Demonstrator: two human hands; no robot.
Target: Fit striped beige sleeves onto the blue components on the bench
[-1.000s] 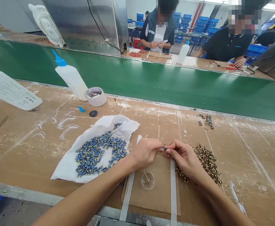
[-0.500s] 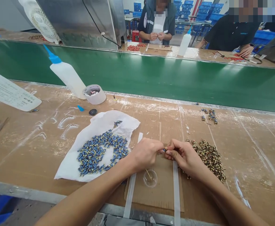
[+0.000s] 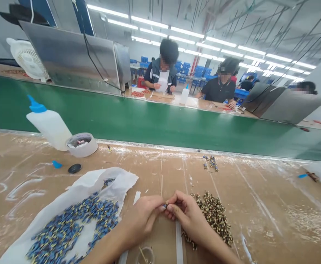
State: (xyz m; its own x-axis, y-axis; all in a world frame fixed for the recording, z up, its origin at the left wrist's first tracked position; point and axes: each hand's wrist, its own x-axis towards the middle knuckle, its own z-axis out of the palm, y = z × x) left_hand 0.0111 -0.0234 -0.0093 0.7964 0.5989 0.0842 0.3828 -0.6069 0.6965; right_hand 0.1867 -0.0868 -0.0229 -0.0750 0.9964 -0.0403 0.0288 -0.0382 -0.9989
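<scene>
My left hand (image 3: pixel 146 214) and my right hand (image 3: pixel 184 211) meet fingertip to fingertip above a cardboard piece (image 3: pixel 162 236). Pinched between them is a tiny blue part (image 3: pixel 165 206), mostly covered by the fingers. On the left, many small blue-and-yellow parts (image 3: pixel 64 227) lie on a white sheet (image 3: pixel 20 238). Beside my right hand spreads a pile of small brown-and-cream parts (image 3: pixel 214 216). A clear round dish (image 3: pixel 146 255) with a thin stick in it sits below my hands, cut by the frame's lower edge.
A white squeeze bottle (image 3: pixel 50 126) with a blue nozzle stands by a tape roll (image 3: pixel 87 146). A black cap (image 3: pixel 74 168) lies nearer. Several blue parts (image 3: pixel 211 163) lie farther back. Beyond runs a green belt (image 3: pixel 149 126), with co-workers (image 3: pixel 164 73) seated across it.
The camera has tilted up, bringing ceiling lights and more of the far room into view. Both hands still hold the small blue part between their fingertips.
</scene>
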